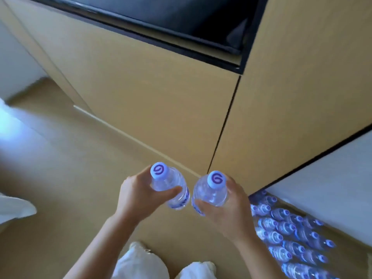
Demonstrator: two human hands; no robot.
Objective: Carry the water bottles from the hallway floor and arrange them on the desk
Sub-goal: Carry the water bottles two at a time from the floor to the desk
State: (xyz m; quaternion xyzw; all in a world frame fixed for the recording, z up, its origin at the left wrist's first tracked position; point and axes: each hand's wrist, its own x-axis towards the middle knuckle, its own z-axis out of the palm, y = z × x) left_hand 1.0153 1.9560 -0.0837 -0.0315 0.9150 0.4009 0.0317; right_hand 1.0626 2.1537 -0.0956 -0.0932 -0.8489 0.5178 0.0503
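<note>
Upright, left hand (136, 195) grasping left bottle (171, 188), right hand (227, 210) grasping right bottle (211, 191), clear water inside

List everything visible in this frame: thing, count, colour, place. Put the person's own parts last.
Left bottle: one, clear with a white cap and purple logo, held in the left hand.
Right bottle: one, same look, held in the right hand.
Floor bottles: many, too packed to count, clear with blue-white caps, lower right on the floor.
Cabinet: tan panels, centre and right.
Dark recess: one, black, top.
Floor: tan.
White cloth: left edge, blurred.
Left hand: shut on the left bottle.
Right hand: shut on the right bottle.
Legs: white trousers, bottom centre.
</note>
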